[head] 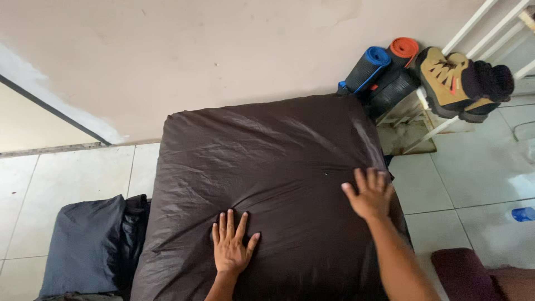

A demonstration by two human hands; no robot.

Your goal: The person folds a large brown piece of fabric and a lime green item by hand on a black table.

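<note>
Lying flat on tiled floor (67,178), against beige wall (223,50): big dark brown cushion (267,161), long axis running from near edge toward wall, far end touching it; likely soft, bulky, light for its bulk, slick wrinkled cover, best gripped at side edges or corners. Beside it: folded dark grey cloth (83,245) left, rolled mats (384,69) and tan boots (457,83) on white rack (440,125) far right. Left hand (231,245) open, palm flat, fingers spread on near middle; right hand (370,195) open, fingers splayed at right edge, gripping nothing.
</note>
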